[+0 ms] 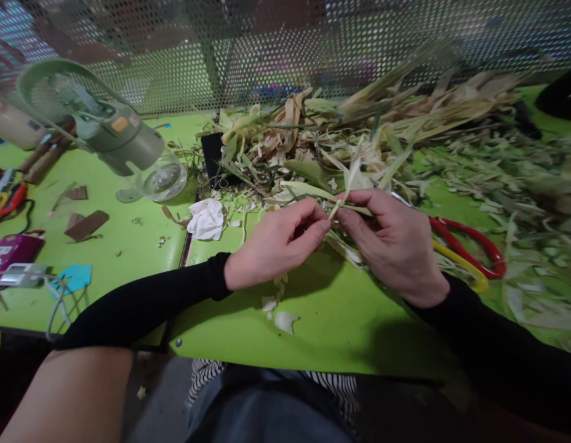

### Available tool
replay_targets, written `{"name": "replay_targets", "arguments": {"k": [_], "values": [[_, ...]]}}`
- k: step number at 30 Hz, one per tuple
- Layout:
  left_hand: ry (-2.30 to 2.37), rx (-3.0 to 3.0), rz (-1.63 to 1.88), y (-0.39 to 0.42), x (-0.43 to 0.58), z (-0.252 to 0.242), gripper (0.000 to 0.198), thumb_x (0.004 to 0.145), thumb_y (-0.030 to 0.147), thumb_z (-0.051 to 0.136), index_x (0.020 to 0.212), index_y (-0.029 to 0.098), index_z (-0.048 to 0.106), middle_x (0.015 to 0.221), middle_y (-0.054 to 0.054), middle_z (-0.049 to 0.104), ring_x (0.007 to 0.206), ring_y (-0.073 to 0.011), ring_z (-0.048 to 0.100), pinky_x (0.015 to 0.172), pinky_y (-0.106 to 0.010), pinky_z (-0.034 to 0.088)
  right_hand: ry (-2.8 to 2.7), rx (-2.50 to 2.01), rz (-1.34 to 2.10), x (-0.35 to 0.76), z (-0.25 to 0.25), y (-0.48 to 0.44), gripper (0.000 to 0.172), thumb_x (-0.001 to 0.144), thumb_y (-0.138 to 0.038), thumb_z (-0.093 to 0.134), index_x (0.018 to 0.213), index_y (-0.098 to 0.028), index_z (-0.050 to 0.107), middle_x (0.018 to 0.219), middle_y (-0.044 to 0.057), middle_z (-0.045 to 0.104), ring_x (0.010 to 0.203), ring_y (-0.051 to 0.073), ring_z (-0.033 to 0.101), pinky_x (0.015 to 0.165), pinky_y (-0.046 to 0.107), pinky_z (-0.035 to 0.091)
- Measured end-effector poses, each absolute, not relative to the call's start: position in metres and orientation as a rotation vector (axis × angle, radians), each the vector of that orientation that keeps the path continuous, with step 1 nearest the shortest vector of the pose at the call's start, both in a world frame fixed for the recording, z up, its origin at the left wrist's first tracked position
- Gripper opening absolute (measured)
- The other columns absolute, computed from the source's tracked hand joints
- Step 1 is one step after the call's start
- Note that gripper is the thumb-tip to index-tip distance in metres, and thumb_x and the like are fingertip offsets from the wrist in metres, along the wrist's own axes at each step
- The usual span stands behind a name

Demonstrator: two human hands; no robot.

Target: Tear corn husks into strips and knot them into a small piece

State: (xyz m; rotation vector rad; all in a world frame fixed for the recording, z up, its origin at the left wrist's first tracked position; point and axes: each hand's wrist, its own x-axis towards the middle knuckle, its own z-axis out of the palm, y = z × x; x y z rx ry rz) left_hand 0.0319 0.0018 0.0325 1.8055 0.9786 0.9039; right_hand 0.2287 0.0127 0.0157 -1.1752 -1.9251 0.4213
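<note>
left hand (280,245) + right hand (394,243): fingertips pinched closed on 1 corn-husk strip (349,183) | step: seemingly working it by fingertip | next: calls for steady pinches

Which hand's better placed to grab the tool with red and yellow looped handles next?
Right hand, likely: the tool lies beside its wrist, farther from the left hand. Both pinch a pale husk-like strip, so the right must release first.

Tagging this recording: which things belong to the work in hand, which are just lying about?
Apparently in use:
pale leaf strip, held by left hand and right hand
leafy pile behind

Probably lying about:
crumpled white wad
purple case
flat blue piece
</note>
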Motion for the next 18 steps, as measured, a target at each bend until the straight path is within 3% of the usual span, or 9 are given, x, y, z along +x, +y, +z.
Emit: {"name": "replay_targets", "arguments": {"k": [5,10,12,18], "values": [[0.979,1.904,0.900,-0.006,0.036,0.030,0.020,0.099,0.024,0.053,0.080,0.021,0.047,0.071,0.004,0.054,0.064,-0.0102,0.046,0.064,-0.025,0.038,-1.968,-1.160,0.413,0.223,0.016,0.006,0.017,0.101,-0.032,0.058,0.106,-0.028,0.074,0.101,0.007,0.082,0.086,0.028,0.077,0.076,0.043,0.060],[0.957,2.003,0.900,-0.011,0.037,0.028,0.018,0.101,0.024,0.049,0.083,0.021,0.049,0.076,0.001,0.058,0.068,-0.0122,0.049,0.069,-0.026,0.040,-1.939,-1.147,0.398,0.220,0.017,0.001,0.019,0.100,-0.033,0.059,0.104,-0.021,0.073,0.097,0.008,0.083,0.077,0.024,0.076,0.063,0.037,0.057],[0.954,2.033,0.880,-0.012,0.037,0.025,0.017,0.101,0.025,0.048,0.085,0.021,0.051,0.078,0.000,0.060,0.068,-0.0129,0.050,0.070,-0.026,0.042,-1.931,-1.141,0.397,0.220,0.016,0.002,0.019,0.099,-0.033,0.059,0.103,-0.020,0.073,0.096,0.008,0.083,0.077,0.023,0.076,0.066,0.037,0.059],[0.975,1.943,0.789,0.000,0.032,0.023,0.019,0.102,0.033,0.055,0.088,0.020,0.057,0.079,-0.001,0.065,0.066,-0.0126,0.055,0.066,-0.026,0.047,-1.971,-1.134,0.544,0.225,0.020,0.012,0.017,0.099,-0.035,0.063,0.106,-0.029,0.077,0.101,0.006,0.083,0.085,0.028,0.077,0.073,0.043,0.061]]}}
